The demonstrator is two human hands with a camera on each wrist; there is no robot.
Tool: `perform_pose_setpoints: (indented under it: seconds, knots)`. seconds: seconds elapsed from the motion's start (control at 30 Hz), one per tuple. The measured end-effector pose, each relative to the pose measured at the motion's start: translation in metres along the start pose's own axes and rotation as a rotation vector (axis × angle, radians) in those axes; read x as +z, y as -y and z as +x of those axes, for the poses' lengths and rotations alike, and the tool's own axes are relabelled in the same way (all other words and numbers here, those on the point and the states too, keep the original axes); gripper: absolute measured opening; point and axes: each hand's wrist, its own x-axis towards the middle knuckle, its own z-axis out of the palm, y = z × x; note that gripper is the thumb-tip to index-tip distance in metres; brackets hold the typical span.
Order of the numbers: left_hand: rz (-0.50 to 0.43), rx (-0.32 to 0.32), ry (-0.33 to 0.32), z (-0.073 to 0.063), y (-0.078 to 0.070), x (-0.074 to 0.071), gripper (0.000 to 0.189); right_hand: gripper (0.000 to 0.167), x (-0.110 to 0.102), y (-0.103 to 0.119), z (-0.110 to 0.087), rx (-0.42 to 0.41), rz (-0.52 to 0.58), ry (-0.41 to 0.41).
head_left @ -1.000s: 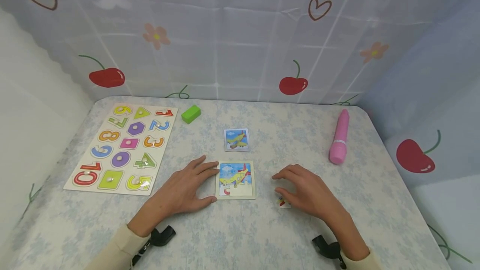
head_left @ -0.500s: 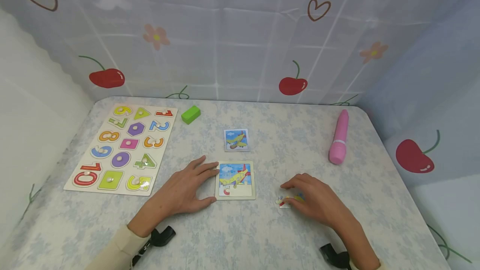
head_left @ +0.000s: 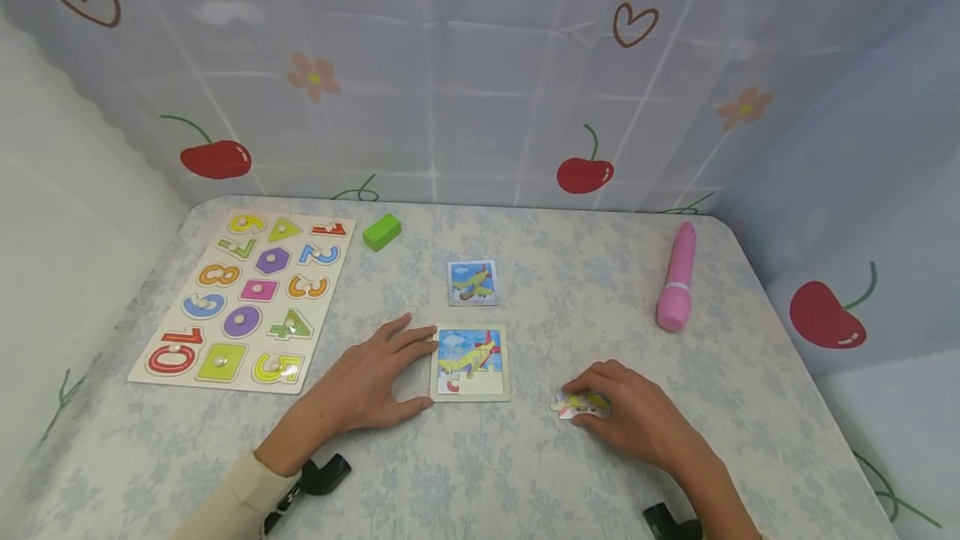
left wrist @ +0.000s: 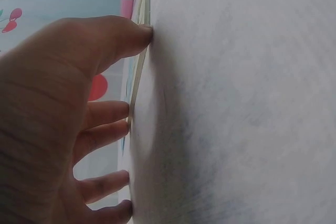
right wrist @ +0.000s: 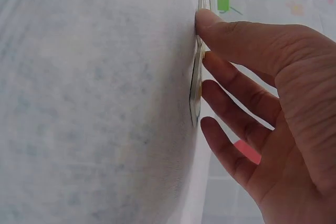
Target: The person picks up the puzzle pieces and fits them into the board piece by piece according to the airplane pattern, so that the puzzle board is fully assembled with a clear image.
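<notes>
My left hand (head_left: 367, 382) lies on the table with its fingers spread. Its thumb and fingertips touch the left edge of a small jigsaw board (head_left: 483, 387), whose airplane picture has a bare patch at the lower right. The left wrist view shows the thumb against the board's edge (left wrist: 138, 69). Right of the board, my right hand (head_left: 637, 415) curls over loose jigsaw pieces (head_left: 582, 405), pinching between thumb and index finger. In the right wrist view the thumb meets the edge of one jigsaw piece (right wrist: 196, 80); other fingertips rest close by.
A small airplane picture card (head_left: 472, 282) lies behind the board. At the left is a number-and-shape peg puzzle (head_left: 285, 348), with a green block (head_left: 382, 232) beside its far corner. A pink wand-shaped object (head_left: 677, 282) lies at the back right. A printed curtain (head_left: 450, 107) hangs behind the table.
My right hand has drawn back toward the right and nearer to me, uncovering more of the jigsaw pieces, and its fingers have closed in on them. The left hand and board stay put.
</notes>
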Motion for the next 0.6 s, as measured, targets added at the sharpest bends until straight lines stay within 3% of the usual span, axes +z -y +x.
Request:
perform_pose_setpoints:
  seconds: [0.6]
  knots:
    - [0.009,0.002,0.003,0.0000,0.0006,0.0009,0.072,0.031,0.0007,0.0022,0.0098,-0.075,-0.064,0.006]
